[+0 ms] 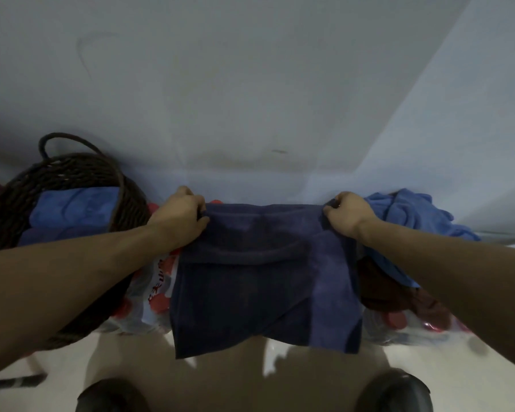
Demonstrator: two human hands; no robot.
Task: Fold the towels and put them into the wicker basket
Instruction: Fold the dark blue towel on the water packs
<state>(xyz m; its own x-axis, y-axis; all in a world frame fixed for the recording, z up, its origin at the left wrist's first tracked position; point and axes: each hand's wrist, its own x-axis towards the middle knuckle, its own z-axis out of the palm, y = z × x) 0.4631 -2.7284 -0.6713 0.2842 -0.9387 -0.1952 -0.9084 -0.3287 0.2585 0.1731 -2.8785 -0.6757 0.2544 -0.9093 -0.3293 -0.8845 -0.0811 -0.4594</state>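
A: Pinching far corners of the dark navy terry towel (265, 278), left hand (182, 220) and right hand (346, 215), fingers curled on the hem.

B: Why there?

A: Probably squaring a fold; it drapes over red-and-white plastic packs (156, 288). Round dark wicker basket (72, 171) sits left, folded blue towels (72, 206) inside; crumpled light blue towels (411, 212) wait right.

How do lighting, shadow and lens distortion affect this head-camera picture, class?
Head view: dim, bluish light dulls colours; the navy towel shows little texture; the person's shadow falls on the pale floor below it; the wide-angle lens stretches the forearms at the edges; the left hand and right hand look slightly soft.
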